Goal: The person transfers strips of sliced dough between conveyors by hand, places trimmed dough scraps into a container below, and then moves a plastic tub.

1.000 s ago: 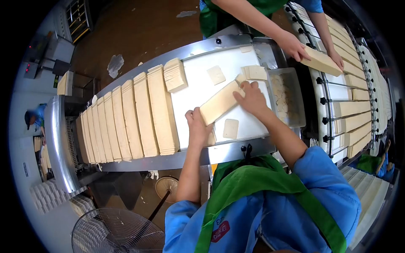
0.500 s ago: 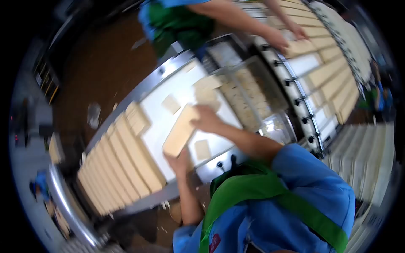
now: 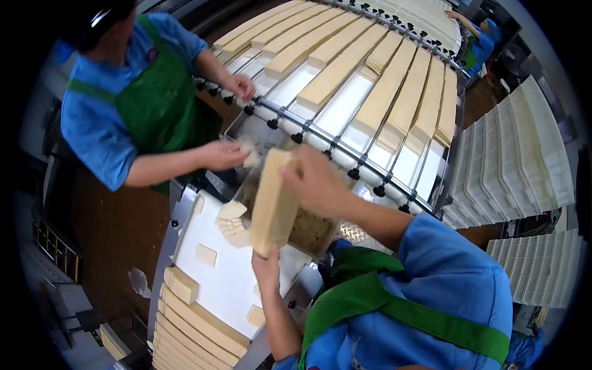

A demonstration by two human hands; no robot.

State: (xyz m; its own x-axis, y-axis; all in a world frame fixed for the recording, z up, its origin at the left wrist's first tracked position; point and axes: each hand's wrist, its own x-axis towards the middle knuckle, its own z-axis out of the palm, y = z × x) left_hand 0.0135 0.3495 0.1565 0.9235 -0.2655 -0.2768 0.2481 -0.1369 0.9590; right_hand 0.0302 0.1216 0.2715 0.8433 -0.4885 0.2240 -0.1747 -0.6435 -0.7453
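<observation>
A long, pale yellow stack of dough wrappers [image 3: 271, 203] is held up, tilted, between my two hands. My left hand [image 3: 266, 268] is closed round its lower end. At the upper end my right hand [image 3: 316, 182], slightly blurred, grips the side. Beneath it lies the white board [image 3: 231, 296], which carries a fanned pile of loose wrappers [image 3: 232, 223] and a single wrapper [image 3: 206, 254]. Several more long stacks [image 3: 200, 330] lie side by side on the board's near left part.
A co-worker [image 3: 154, 105] stands across, a scrap in one hand. A conveyor [image 3: 345, 139] with black knobs on its rail carries rows of long stacks. Under its edge sits a bin [image 3: 313, 231] of scraps. Stacked white trays [image 3: 512, 154] stand at the right.
My hands have raised the stack from over the board toward the conveyor side. The view has turned toward the conveyor. The co-worker's hands have left the conveyor stacks, one now holding a scrap.
</observation>
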